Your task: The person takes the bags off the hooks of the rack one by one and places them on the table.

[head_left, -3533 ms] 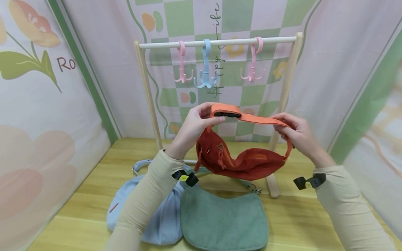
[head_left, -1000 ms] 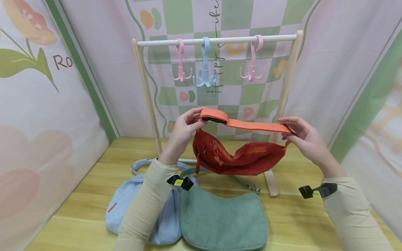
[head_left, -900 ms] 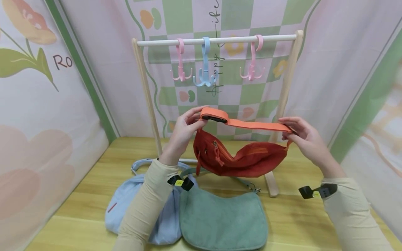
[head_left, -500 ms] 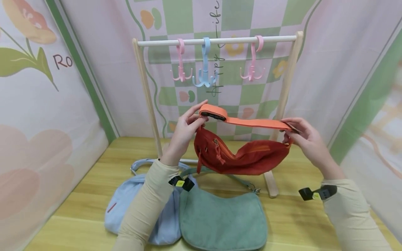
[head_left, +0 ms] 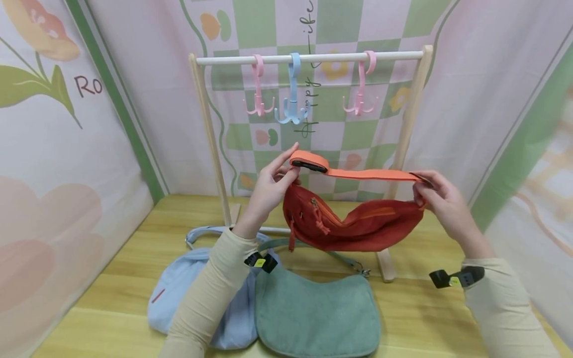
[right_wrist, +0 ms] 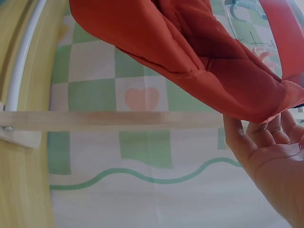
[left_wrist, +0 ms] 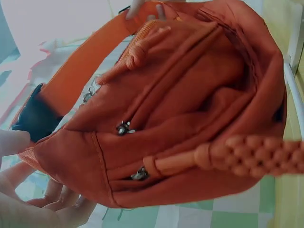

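Note:
A red waist bag with an orange strap hangs between both hands, held up in front of the rack. My left hand pinches the bag's left end, right beside the black buckle, where the strap doubles over in a loop. At the other end, my right hand grips the strap where it meets the bag's right tip. In the left wrist view, zips and a braided cord pull show on the bag's front. The right wrist view shows fingers behind the bag's tip.
Behind the bag stands a rack with a white rail and wooden posts. Two pink hooks and a blue hook hang from it. A green shoulder bag and a light blue bag lie on the wooden table.
My right hand has moved outward to the strap's right end, so the strap is stretched wider. Over the last second, both hands and the bag have shifted slightly right.

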`<move>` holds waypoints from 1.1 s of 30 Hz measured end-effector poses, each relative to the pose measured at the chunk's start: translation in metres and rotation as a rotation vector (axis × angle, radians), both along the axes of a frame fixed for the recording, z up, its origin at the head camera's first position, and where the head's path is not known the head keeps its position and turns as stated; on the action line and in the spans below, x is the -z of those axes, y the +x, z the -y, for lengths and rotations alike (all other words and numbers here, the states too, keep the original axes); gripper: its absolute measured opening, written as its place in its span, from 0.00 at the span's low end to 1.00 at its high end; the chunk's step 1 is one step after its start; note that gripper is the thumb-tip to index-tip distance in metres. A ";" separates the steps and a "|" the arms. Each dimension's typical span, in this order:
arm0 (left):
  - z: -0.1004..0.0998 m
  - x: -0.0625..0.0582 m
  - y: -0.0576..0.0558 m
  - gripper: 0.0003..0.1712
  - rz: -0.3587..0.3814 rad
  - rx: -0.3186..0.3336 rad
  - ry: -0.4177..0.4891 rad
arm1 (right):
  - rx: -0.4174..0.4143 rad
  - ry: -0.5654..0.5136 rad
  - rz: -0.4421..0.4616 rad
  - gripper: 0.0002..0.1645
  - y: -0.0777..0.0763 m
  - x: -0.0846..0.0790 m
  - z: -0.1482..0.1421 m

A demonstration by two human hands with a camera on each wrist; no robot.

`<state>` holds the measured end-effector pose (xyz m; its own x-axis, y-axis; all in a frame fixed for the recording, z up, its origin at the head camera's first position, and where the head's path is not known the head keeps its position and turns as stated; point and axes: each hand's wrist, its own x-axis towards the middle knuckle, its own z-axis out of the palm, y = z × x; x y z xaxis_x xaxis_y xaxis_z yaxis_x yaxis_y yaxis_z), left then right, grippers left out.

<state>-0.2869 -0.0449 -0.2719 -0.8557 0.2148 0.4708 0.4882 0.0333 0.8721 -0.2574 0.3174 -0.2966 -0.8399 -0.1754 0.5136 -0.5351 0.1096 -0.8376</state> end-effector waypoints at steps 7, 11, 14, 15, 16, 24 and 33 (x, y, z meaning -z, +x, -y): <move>-0.005 0.003 0.000 0.26 -0.076 -0.081 -0.123 | 0.052 0.026 0.014 0.14 0.001 0.001 -0.008; -0.007 0.006 -0.002 0.25 -0.092 -0.113 -0.185 | 0.106 0.074 0.019 0.13 0.001 0.001 -0.013; -0.008 0.006 -0.003 0.24 -0.096 -0.121 -0.226 | 0.165 0.131 0.035 0.12 0.001 0.002 -0.017; -0.009 0.006 -0.003 0.24 -0.094 -0.116 -0.236 | 0.191 0.159 0.039 0.12 0.001 0.002 -0.018; -0.010 0.006 -0.003 0.24 -0.093 -0.112 -0.249 | 0.210 0.176 0.045 0.12 0.001 0.002 -0.020; -0.017 0.009 -0.007 0.22 -0.064 -0.105 -0.412 | 0.217 0.239 0.071 0.11 0.003 0.006 -0.034; -0.025 0.011 -0.012 0.21 0.015 -0.089 -0.527 | 0.200 0.360 0.094 0.09 0.000 0.008 -0.047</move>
<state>-0.2987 -0.0200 -0.2826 -0.8873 0.3447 0.3063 0.4509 0.5095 0.7329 -0.2577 0.3645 -0.3048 -0.9160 -0.1583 0.3687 -0.3965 0.4984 -0.7710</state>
